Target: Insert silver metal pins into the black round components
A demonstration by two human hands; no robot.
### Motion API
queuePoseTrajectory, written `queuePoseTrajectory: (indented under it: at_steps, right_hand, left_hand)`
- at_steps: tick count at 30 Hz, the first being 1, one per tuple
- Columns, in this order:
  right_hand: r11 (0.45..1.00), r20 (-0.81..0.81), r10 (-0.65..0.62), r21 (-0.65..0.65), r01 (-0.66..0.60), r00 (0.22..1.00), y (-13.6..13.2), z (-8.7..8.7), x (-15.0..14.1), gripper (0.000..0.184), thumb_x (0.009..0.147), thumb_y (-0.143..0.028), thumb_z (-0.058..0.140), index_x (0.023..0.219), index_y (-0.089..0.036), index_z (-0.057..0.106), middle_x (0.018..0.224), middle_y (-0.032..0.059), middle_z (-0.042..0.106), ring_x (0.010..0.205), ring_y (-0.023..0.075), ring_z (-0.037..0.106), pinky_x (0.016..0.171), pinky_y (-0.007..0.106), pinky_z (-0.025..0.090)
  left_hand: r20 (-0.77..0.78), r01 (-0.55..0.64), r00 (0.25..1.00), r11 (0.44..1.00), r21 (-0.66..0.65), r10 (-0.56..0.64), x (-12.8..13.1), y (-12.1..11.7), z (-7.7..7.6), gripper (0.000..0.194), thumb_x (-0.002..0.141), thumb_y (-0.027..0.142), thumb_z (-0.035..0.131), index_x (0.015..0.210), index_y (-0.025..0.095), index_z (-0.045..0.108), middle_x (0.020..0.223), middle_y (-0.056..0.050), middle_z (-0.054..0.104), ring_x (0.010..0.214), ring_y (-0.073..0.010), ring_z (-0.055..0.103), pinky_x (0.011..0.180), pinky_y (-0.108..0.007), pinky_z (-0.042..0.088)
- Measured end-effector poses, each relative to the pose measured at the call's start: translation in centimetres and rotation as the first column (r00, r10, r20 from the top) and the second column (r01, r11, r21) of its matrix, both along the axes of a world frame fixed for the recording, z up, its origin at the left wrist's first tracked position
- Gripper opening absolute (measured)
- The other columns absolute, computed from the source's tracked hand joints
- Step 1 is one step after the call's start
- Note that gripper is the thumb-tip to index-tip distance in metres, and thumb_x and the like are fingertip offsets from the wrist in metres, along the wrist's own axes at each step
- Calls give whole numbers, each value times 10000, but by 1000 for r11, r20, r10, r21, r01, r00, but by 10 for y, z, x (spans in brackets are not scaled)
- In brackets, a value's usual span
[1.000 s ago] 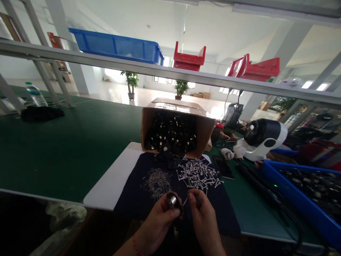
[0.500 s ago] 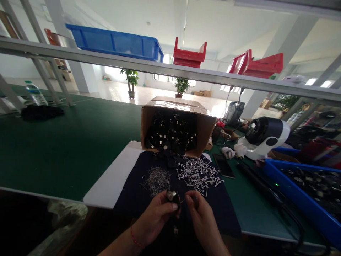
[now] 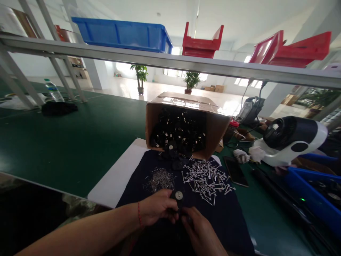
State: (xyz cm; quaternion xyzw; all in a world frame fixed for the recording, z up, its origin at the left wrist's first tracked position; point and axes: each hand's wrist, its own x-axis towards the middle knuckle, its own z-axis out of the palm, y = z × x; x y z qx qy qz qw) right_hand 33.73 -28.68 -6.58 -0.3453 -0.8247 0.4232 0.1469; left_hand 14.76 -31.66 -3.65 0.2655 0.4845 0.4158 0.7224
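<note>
My left hand (image 3: 157, 208) is closed around a small black round part with a silver centre (image 3: 178, 195), held just above a dark cloth (image 3: 213, 220). My right hand (image 3: 198, 231) is pinched close beside it, fingers together at the part's lower edge; what they hold is too small to make out. Just beyond the hands lie a heap of thin wire pieces (image 3: 160, 179) and a pile of silver pins (image 3: 206, 176). A tipped cardboard box (image 3: 217, 129) full of the same black parts opens toward me.
A white board (image 3: 117, 177) lies under the cloth on the green bench. A phone (image 3: 236, 171), a white and black fan (image 3: 290, 138) and a blue tray (image 3: 314, 192) of parts are at the right. A rail overhead carries blue and red bins. A water bottle (image 3: 53, 91) stands far left.
The view has shifted closer and to the right. My hands have lowered and moved forward, and the round part now shows its flat face with the silver centre upward.
</note>
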Motion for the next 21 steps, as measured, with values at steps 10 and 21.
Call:
queuePoseTrajectory:
  at_steps: [10, 21]
  right_hand:
    - [871, -463, -489, -294, 393, 739, 18, 46, 12, 774, 975, -767, 211, 602, -194, 573, 586, 65, 588, 500, 146, 507, 448, 247, 369]
    - [770, -435, -623, -488, 412, 650, 23, 34, -30, 713, 854, -861, 435, 561, -210, 444, 426, -20, 423, 351, 78, 332, 355, 215, 229]
  left_hand:
    - [-92, 122, 988, 992, -20, -124, 4, 8, 10, 195, 504, 155, 605, 697, 179, 586, 542, 40, 593, 482, -90, 534, 453, -182, 425]
    - [-156, 148, 977, 989, 7, -146, 10, 8, 16, 259, 495, 190, 573, 753, 181, 599, 554, 47, 561, 473, -83, 499, 448, -193, 387]
